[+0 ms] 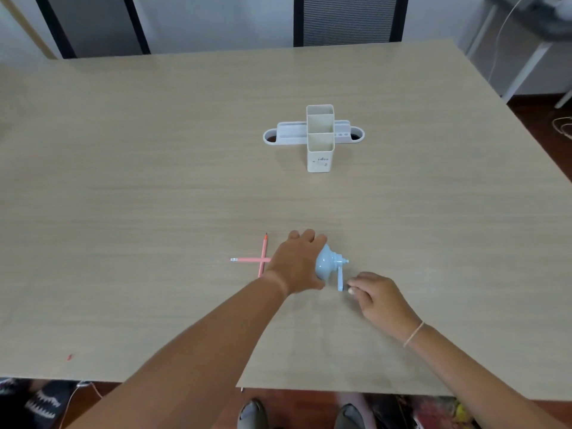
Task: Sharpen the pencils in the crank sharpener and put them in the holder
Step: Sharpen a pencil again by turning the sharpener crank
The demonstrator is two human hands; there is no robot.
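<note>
A light blue crank sharpener (327, 264) lies on the wooden table (154, 181) near the front middle. My left hand (297, 264) covers its body from the left and grips it. My right hand (374, 294) pinches the knob of the crank handle (340, 278), which points down toward me. Two pink pencils cross just left of my left hand: one pencil (247, 260) lies flat with its eraser end to the left, the other pencil (264, 252) points away with its tip up. Whether a pencil sits in the sharpener is hidden. The white holder (320, 150) stands farther back.
The holder has two tall square cups and a low side tray (289, 134) running left and right. A small red scrap (69, 357) lies at the front left. A chair back (349, 20) stands behind the far edge. Feet show under the near edge.
</note>
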